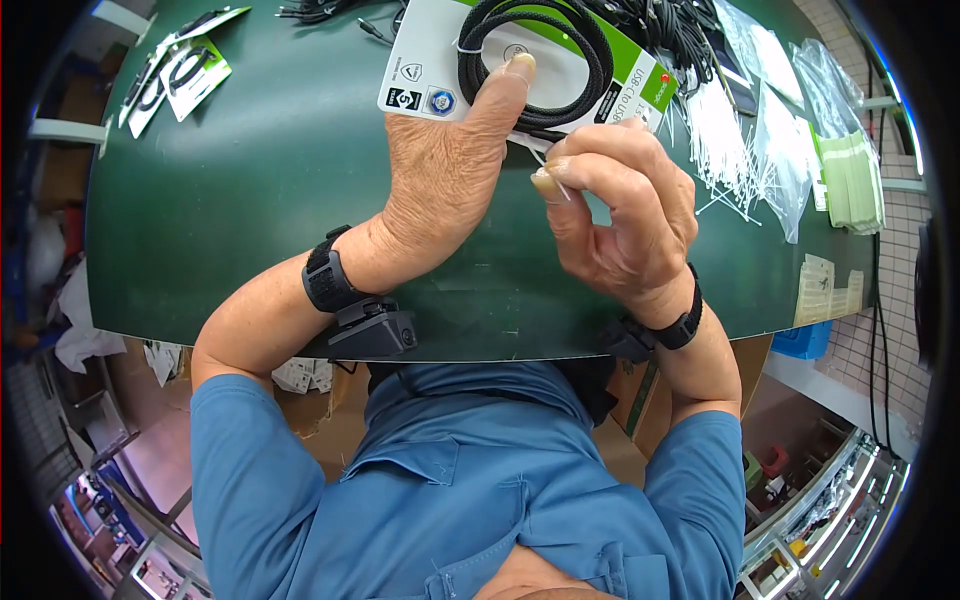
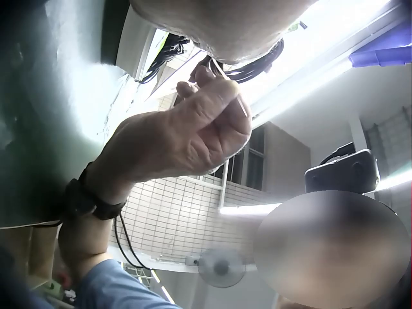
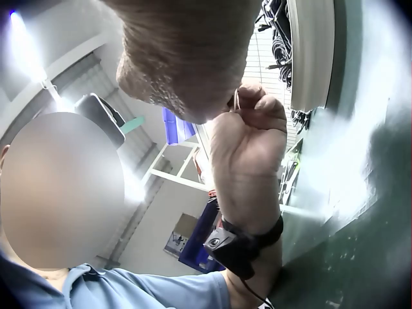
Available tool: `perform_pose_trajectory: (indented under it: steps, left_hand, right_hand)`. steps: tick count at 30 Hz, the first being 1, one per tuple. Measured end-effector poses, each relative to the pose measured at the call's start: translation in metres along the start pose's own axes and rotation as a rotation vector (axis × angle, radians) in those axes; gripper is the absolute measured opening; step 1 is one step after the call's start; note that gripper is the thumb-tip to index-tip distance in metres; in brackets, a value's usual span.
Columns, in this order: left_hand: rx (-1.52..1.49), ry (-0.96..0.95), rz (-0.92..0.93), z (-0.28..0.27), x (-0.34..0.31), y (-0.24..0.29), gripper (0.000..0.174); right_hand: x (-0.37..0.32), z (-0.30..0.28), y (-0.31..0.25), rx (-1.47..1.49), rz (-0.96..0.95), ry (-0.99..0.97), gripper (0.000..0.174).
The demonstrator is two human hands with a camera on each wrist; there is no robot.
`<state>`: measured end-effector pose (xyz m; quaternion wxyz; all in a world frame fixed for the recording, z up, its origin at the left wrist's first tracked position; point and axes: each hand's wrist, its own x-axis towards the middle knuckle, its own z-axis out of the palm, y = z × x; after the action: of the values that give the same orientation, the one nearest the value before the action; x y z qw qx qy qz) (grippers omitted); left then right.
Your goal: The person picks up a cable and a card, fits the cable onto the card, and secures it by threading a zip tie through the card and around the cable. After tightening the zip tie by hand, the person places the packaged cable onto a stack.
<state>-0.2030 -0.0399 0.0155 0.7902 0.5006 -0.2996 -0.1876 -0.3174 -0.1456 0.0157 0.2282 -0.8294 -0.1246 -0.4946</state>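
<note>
My left hand (image 1: 440,185) holds a white and green USB-C cable card (image 1: 425,45), its thumb pressing on the front. A coiled black braided cable (image 1: 604,60) lies against the card, with a small white tie round the coil at its left. At the card's lower edge, my right hand (image 1: 635,210) pinches a thin white zip tie (image 1: 538,155) between thumb and forefinger. That tie also shows in the right wrist view as a pale strip (image 3: 236,100) by the left fingers. In the left wrist view the right hand (image 2: 183,132) appears with curled fingers.
Several carded cables (image 1: 195,80) lie at the far left of the green table (image 1: 270,180). Loose black cables (image 1: 660,25) are behind the card. To the right are scattered white zip ties (image 1: 715,150), clear plastic bags (image 1: 785,175) and a stack of pale green cards (image 1: 850,185).
</note>
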Motion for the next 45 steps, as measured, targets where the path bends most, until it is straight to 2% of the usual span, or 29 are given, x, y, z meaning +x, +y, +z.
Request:
perform_pose_trajectory:
  steps: [3, 7, 11, 14, 23, 27, 32, 36, 39, 45]
  left_hand:
    - [0.005, 0.000, -0.014, 0.001, -0.001, -0.001, 0.023]
    - [-0.027, -0.039, 0.033, 0.000, -0.002, -0.008, 0.023]
    - [0.030, -0.034, 0.088, 0.000, 0.000, -0.007, 0.024]
    - [-0.012, -0.019, -0.042, 0.001, -0.006, 0.001, 0.025]
    - [-0.156, -0.030, -0.164, 0.001, -0.008, 0.006, 0.030]
    - [-0.163, -0.064, -0.127, -0.001, -0.008, 0.007, 0.032]
    - [-0.006, -0.050, -0.124, -0.003, -0.004, 0.007, 0.027]
    - [0.056, -0.059, -0.097, -0.001, -0.001, 0.009, 0.023]
    - [0.085, -0.059, -0.056, 0.004, 0.002, 0.015, 0.020]
    - [0.029, -0.073, -0.048, 0.004, 0.005, 0.017, 0.021]
  right_hand:
    - [-0.001, -0.003, 0.007, -0.091, -0.080, -0.122, 0.029]
    - [-0.004, -0.004, 0.006, -0.206, -0.114, -0.149, 0.031]
    - [-0.004, 0.000, 0.008, -0.190, -0.106, -0.037, 0.033]
    - [0.001, 0.001, 0.008, -0.262, -0.104, -0.043, 0.032]
    - [0.000, -0.004, 0.009, -0.245, -0.058, -0.108, 0.029]
    - [-0.004, -0.004, 0.005, -0.214, -0.029, -0.106, 0.027]
    - [-0.004, -0.006, 0.000, -0.189, 0.075, -0.095, 0.026]
    - [-0.003, -0.005, 0.001, -0.212, 0.075, -0.031, 0.026]
    - [0.002, -0.007, 0.001, -0.231, -0.035, 0.034, 0.025]
    - [-0.002, -0.004, -0.004, -0.222, -0.049, 0.028, 0.022]
